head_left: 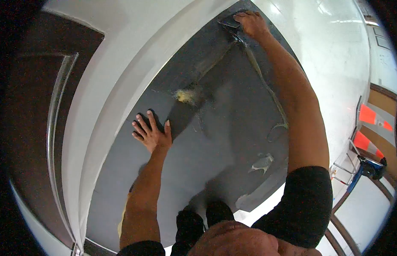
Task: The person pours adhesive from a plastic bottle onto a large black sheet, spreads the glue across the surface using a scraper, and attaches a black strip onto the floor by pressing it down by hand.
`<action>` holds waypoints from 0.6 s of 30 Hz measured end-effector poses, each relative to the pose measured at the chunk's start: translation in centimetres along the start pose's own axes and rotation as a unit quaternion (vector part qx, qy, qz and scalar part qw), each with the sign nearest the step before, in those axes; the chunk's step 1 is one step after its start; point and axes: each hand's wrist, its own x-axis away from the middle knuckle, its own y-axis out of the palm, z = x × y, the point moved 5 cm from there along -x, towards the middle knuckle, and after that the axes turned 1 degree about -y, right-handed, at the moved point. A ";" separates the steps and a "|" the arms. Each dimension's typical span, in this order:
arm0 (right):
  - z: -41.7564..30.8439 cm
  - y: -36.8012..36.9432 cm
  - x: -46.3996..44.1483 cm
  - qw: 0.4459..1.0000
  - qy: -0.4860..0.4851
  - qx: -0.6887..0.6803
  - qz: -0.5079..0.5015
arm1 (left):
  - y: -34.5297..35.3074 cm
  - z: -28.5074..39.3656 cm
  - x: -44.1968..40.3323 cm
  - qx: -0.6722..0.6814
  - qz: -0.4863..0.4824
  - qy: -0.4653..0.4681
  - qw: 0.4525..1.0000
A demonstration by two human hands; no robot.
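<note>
Well, a flat left hand [153, 135], fingers wide, helps steady the sheet [190, 158]; the right hand [251, 24] curls at the tip, its hold unclear.

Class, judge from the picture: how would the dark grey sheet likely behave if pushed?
The dark grey sheet probably won't roll or tip, since it lies broad and flat. It may be awkward to shift, being far wider than the left hand. Its surface could feel slippery or tacky along the glossy streak; which, the picture can't settle.
</note>
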 end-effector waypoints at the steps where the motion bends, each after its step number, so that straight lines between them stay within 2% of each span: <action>1: -0.3 -0.4 0.0 0.999 -0.006 -0.001 -0.044 | 0.0 -0.1 0.0 0.003 -0.002 -0.001 1.000; 2: -1.4 -0.8 0.0 0.999 -0.009 0.002 -0.045 | 0.0 -0.1 -0.1 0.005 -0.004 0.001 1.000; 4: -3.9 -1.3 0.1 0.998 -0.045 -0.018 0.032 | 0.0 0.2 0.1 0.006 -0.005 0.002 1.000; 8: -6.2 -1.6 1.8 0.998 -0.039 -0.015 0.046 | -0.1 -0.1 -0.2 -0.009 -0.020 -0.004 1.000; 10: -6.8 -2.0 2.3 0.995 -0.097 -0.019 0.008 | 0.1 -0.2 0.2 -0.006 -0.036 -0.013 0.999; 11: -7.9 -2.2 2.7 0.995 -0.099 -0.014 0.006 | 0.1 -0.1 0.2 -0.011 -0.032 -0.013 0.999; 13: -11.3 -2.3 3.1 0.992 -0.103 -0.008 0.067 | 0.0 0.1 -0.1 -0.016 -0.025 -0.013 0.999; 18: -13.5 -3.9 3.2 0.992 -0.107 -0.036 0.048 | -0.6 0.0 0.2 0.008 0.011 0.008 1.000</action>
